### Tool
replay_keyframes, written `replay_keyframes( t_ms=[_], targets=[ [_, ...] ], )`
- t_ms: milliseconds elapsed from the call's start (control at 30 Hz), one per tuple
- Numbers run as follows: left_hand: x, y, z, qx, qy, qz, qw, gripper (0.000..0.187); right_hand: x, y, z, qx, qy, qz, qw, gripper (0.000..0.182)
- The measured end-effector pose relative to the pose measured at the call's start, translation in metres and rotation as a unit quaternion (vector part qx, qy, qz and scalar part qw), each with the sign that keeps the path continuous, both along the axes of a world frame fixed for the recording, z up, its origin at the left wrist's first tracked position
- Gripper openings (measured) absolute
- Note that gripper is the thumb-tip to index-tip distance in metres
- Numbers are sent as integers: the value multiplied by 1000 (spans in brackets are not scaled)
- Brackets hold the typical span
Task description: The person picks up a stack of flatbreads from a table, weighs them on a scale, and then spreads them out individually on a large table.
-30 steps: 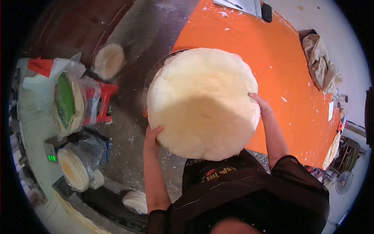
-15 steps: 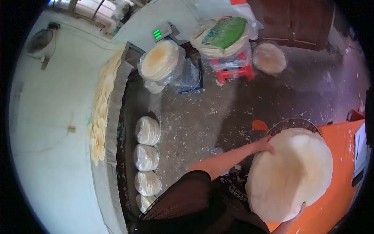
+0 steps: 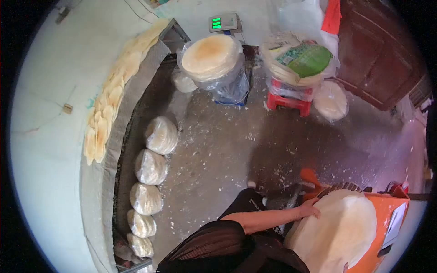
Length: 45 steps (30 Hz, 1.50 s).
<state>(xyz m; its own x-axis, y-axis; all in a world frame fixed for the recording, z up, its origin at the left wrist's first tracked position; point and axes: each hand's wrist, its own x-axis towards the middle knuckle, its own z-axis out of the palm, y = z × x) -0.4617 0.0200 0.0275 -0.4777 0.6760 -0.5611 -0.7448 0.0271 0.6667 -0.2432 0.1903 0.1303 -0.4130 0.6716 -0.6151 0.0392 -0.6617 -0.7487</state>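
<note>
A large, round, pale flatbread stack (image 3: 339,227) is at the lower right, over the orange surface. My left hand (image 3: 309,209) grips its upper left edge, fingers closed against the rim. At the bottom edge of the view, just the tip of my right hand (image 3: 346,266) shows on top of the stack's near edge; the rest of that hand is out of view or hidden. Behind the stack, part of a round, dark, ribbed rim (image 3: 343,186) shows.
Bagged round stacks (image 3: 152,167) line the floor at left, beside a cloth-covered ledge (image 3: 101,170) with loose flatbreads (image 3: 109,102). At the back are a scale display (image 3: 223,22), a wrapped stack (image 3: 209,57), a red stool (image 3: 289,102) bearing bags, and another bagged stack (image 3: 331,101).
The view has turned left and down, bringing the far stacks nearer. The held stack now sits lower, cut by the bottom edge, and less of my right hand shows.
</note>
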Motion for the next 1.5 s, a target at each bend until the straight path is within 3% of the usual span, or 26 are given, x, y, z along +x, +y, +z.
replay_keyframes(
  t_ms=[100, 200, 467, 667, 767, 867, 967, 1067, 1133, 1333, 1500],
  targets=[
    [-40, -36, 21, 36, -52, 49, 997, 63, -52, -24, 22, 18, 8, 27, 999, 65],
    [-100, -71, 13, 60, -12, 78, 995, 63, -115, -59, 40, 32, 24, 53, 998, 65],
    [-278, -245, 108, 70, 51, 165, 982, 58, -296, -161, 67, -11, 75, 184, 980, 64],
    [-360, -332, 107, 25, 112, 265, 957, 64, -448, -223, 78, -55, 108, 309, 943, 63],
    [-400, -369, 113, 54, 91, 335, 936, 55, -517, -246, 78, -68, 116, 351, 927, 63],
    [-445, -399, 114, 33, 123, 371, 920, 56, -588, -232, 46, 8, 131, 408, 904, 47],
    [-504, -424, 114, 43, 118, 386, 914, 58, -667, -263, 43, 8, 160, 402, 902, 43],
    [-559, -441, 120, 39, 76, 403, 911, 59, -739, -224, -2, 32, 124, 418, 900, 44],
    [-589, -449, 120, 62, 60, 416, 905, 61, -784, -267, 43, 4, 112, 416, 902, 39],
    [-656, -478, 121, 82, 37, 435, 896, 65, -872, -261, 27, 12, 134, 459, 878, 47],
    [-710, -534, 122, 59, 22, 428, 902, 62, -931, -345, 48, 29, 83, 419, 904, 34]
  ],
)
